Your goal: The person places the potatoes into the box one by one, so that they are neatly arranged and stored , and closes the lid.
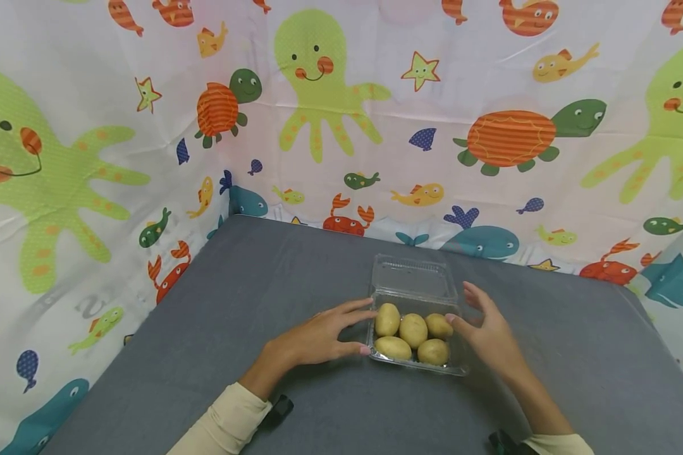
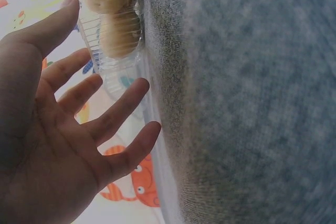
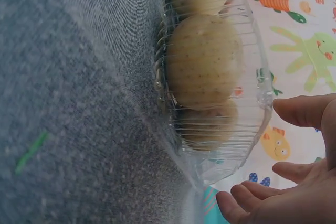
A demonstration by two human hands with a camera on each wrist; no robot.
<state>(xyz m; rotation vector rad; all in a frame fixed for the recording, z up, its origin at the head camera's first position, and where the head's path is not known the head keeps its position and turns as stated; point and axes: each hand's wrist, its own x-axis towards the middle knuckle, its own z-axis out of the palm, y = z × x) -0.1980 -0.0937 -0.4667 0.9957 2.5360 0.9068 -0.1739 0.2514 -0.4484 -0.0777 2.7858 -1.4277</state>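
Note:
A clear plastic clamshell container (image 1: 458,361) stands on the table with its lid (image 1: 414,278) folded back, away from me. Several yellowish potatoes (image 1: 413,330) lie inside it. My left hand (image 1: 321,336) is at the container's left side, thumb by the near left corner and fingers extended along the edge. In the left wrist view, that hand's fingers (image 2: 123,108) are spread and grip nothing. On the other side, my right hand (image 1: 489,332) has its thumb at the right rim. The right wrist view shows this thumb (image 3: 302,110) by the rim, the other fingers loosely bent around nothing.
Grey cloth covers the table (image 1: 233,303). A white curtain (image 1: 410,158) printed with sea animals hangs behind the table and along its left and right sides. In the right wrist view, a small green mark (image 3: 31,152) shows on the cloth.

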